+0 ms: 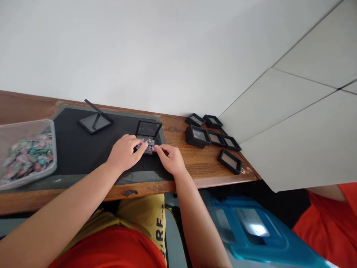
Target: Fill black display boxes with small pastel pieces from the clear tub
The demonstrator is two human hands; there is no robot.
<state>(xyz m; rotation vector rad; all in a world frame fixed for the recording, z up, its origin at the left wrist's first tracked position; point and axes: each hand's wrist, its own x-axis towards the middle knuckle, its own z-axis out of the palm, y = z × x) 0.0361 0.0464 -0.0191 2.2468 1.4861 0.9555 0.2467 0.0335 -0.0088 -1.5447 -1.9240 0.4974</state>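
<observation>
A small black box (149, 130) with its windowed lid raised stands on the black mat (92, 156), and several small grey, shiny pieces (151, 142) lie inside. My left hand (126, 152) reaches over the box's left side, its thumb and forefinger close together among the pieces. At the box's right front corner is my right hand (170, 159), fingers curled and thumb pointing in toward the pieces. Whatever the fingertips of either hand pinch is too small to make out. Farther left, a black windowed frame (95, 122) lies on the mat with a dark strip (93, 106) leaning across it.
A clear plastic tub (52, 149) of many colourful flat pieces (29, 156) stands at the left. Several black windowed boxes (198, 136) sit on the wooden table (200, 163) at right, some stacked. A blue plastic stool (251, 223) and a person's red sleeve (326, 223) are at lower right.
</observation>
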